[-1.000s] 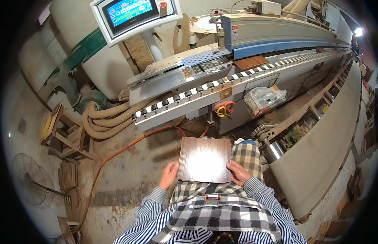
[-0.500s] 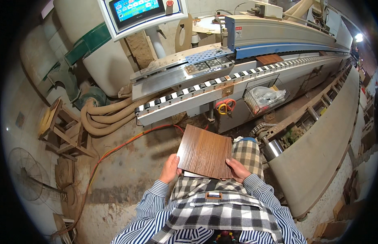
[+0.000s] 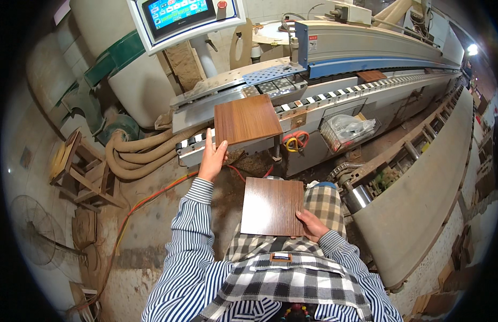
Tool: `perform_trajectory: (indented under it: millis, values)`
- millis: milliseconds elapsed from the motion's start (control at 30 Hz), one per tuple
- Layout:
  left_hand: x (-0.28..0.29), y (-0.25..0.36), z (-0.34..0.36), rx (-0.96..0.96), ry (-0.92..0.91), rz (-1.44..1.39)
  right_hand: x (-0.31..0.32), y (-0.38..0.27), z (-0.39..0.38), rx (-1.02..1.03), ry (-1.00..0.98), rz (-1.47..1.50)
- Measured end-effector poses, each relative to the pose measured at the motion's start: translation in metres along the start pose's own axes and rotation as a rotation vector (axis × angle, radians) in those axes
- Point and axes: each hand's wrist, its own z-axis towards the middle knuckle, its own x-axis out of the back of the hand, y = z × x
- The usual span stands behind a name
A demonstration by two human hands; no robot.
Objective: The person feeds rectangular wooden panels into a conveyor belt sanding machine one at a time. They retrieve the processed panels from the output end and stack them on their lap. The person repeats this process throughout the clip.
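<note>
A brown wood-grain board (image 3: pixel 249 121) is held out over the near end of the machine's roller rail, tilted slightly. My left hand (image 3: pixel 213 156) grips its near left corner, thumb on top. Over my lap lies a second board (image 3: pixel 271 206) of similar size, light glaring off its left half. My right hand (image 3: pixel 311 225) holds that one by its lower right edge, thumb on its face and fingers hidden beneath. Farther along the machine, a brown board (image 3: pixel 371 75) rests beside the blue guard.
The roller rail (image 3: pixel 340 95) runs to the far right. A wire basket (image 3: pixel 345 131) with plastic bags hangs on the machine. A wide belt conveyor (image 3: pixel 410 236) stands at right. A control screen (image 3: pixel 179 13), ribbed hoses (image 3: pixel 141 155), a wooden stool (image 3: pixel 82 172) and a fan (image 3: pixel 37 231) are left.
My left hand has lifted one board off the other and carried it forward to the rail. My right hand keeps the lower board. The board on the machine has slid farther right.
</note>
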Motion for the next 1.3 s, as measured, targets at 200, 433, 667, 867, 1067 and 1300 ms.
perform_trajectory:
  millis: [200,433,667,867,1067,1300]
  values:
    - [0.008,0.012,0.028,-0.38,0.173,0.88,-0.002,0.001,-0.001,0.001,0.011,0.018]
    - [-0.009,0.031,0.062,-0.499,0.266,1.154,-0.002,-0.001,-0.001,-0.015,0.012,0.008]
    - [-0.024,0.037,0.091,-0.455,0.207,1.194,0.002,0.001,0.001,-0.004,-0.009,0.015]
    - [-0.028,0.021,0.089,-0.293,0.2,0.897,0.002,0.001,0.0,-0.009,-0.006,0.012]
    - [-0.02,0.014,0.092,-0.267,0.107,0.845,0.0,0.0,0.0,-0.006,-0.014,0.019]
    - [-0.019,0.008,0.095,-0.293,0.09,0.819,0.003,0.001,0.001,-0.01,-0.011,0.027]
